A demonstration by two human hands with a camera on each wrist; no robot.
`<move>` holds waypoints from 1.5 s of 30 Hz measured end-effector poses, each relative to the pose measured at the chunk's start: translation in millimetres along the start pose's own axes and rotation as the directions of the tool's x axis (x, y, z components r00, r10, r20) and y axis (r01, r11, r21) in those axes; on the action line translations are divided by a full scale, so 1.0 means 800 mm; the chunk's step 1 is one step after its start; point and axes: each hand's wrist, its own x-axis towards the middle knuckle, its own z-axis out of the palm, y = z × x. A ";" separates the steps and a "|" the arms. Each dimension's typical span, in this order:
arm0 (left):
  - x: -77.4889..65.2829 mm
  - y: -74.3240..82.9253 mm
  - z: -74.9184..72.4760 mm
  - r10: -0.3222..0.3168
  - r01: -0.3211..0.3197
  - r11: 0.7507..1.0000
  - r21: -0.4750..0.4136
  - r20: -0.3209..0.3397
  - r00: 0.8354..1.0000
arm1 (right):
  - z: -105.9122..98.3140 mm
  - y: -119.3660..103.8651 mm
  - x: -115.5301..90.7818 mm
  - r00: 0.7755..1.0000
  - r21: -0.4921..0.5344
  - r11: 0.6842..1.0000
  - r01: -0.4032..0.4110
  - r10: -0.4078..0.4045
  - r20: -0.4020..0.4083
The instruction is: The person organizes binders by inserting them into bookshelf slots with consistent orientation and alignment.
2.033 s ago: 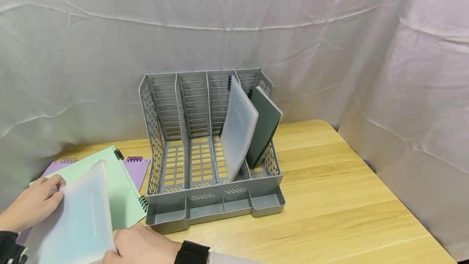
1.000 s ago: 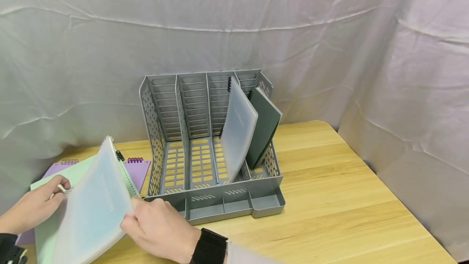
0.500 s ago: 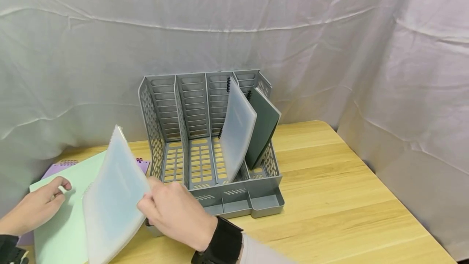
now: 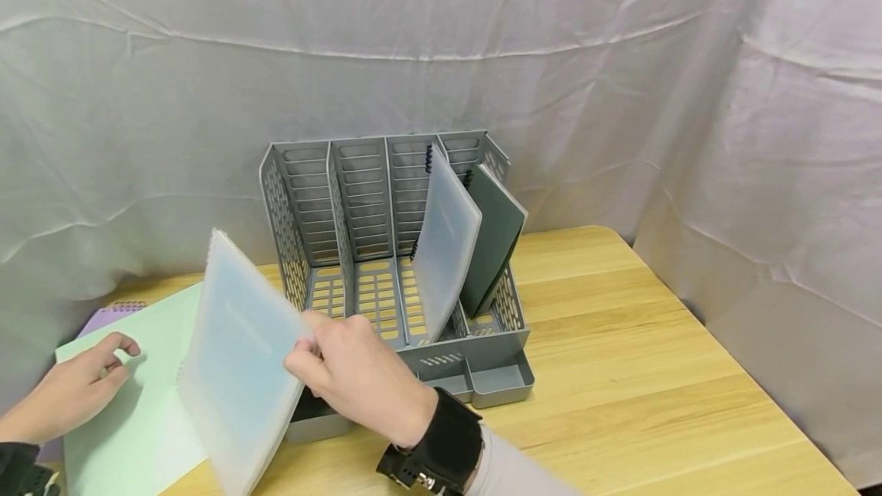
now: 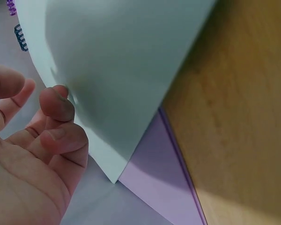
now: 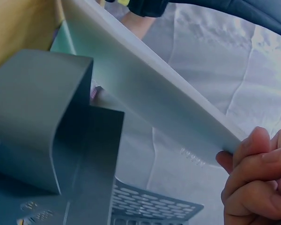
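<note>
My right hand [image 4: 368,373] pinches the right edge of a notebook [image 4: 244,350] with a translucent, bluish cover, which stands tilted in the air before the rack's left front. In the right wrist view, thumb and fingers meet at the edge of that notebook [image 6: 164,98]. My left hand [image 4: 79,381] holds nothing; its fingers bend loosely just over a mint-green spiral notebook [image 4: 131,419]. Beneath the mint-green one lies a purple notebook [image 5: 161,168]. A grey divided desk rack [image 4: 365,228] holds a second translucent-covered spiral notebook [image 4: 448,243] and a dark green notebook [image 4: 496,236], both leaning upright.
Small open trays [image 4: 499,381] run along the rack's front. A wooden table [image 4: 654,373] carries everything, its right edge sloping toward the near corner. Grey cloth [image 4: 441,37] hangs behind and to the right.
My right hand has lifted the translucent notebook off the mint-green one and carried it rightward, tilting it more upright. My left hand has let go of it and stayed near the pile.
</note>
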 end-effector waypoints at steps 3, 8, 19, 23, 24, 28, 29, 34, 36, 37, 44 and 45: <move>-0.001 0.003 0.000 0.012 -0.012 1.000 0.004 -0.011 1.000 | -0.006 0.002 -0.001 0.999 0.017 1.000 0.007 -0.006 -0.033; -0.001 0.011 -0.002 0.006 -0.006 1.000 -0.001 0.004 1.000 | -0.017 0.002 -0.003 0.996 0.008 1.000 0.017 -0.017 -0.091; 0.003 0.018 0.001 0.033 -0.034 0.998 -0.055 -0.021 0.999 | -0.040 -0.001 -0.011 0.980 -0.009 0.998 0.062 -0.063 -0.191; 0.002 0.018 0.000 0.017 -0.020 0.998 -0.060 -0.057 0.998 | -0.048 -0.001 -0.014 0.977 -0.001 0.998 0.068 -0.067 -0.201; 0.001 0.019 -0.001 0.014 -0.018 0.998 -0.062 -0.069 0.998 | -0.050 -0.001 -0.015 0.977 0.005 0.998 0.069 -0.066 -0.203; -0.001 0.028 -0.005 0.004 -0.011 0.997 -0.077 -0.090 0.996 | -0.058 -0.001 -0.018 0.973 0.007 0.997 0.081 -0.077 -0.219; -0.001 0.031 -0.005 0.002 -0.010 0.996 -0.087 -0.084 0.996 | -0.059 -0.001 -0.019 0.971 0.007 0.997 0.083 -0.079 -0.224; -0.003 0.047 -0.001 0.010 -0.024 0.992 -0.127 -0.107 0.994 | -0.069 -0.002 -0.023 0.962 -0.019 0.995 0.097 -0.099 -0.254; -0.003 0.052 0.001 0.015 -0.029 0.991 -0.132 -0.106 0.994 | -0.073 -0.002 -0.024 0.959 -0.024 0.995 0.100 -0.103 -0.262; -0.002 0.054 0.002 0.011 -0.024 0.990 -0.137 -0.095 0.995 | -0.074 -0.003 -0.025 0.958 -0.027 0.995 0.099 -0.103 -0.267; 0.002 0.071 0.012 0.017 -0.031 0.986 -0.162 -0.089 0.996 | -0.085 -0.003 -0.031 0.954 -0.038 0.995 0.096 -0.102 -0.281; 0.002 0.074 0.013 0.021 -0.035 0.986 -0.166 -0.090 0.996 | -0.086 -0.003 -0.031 0.954 -0.040 0.995 0.097 -0.104 -0.281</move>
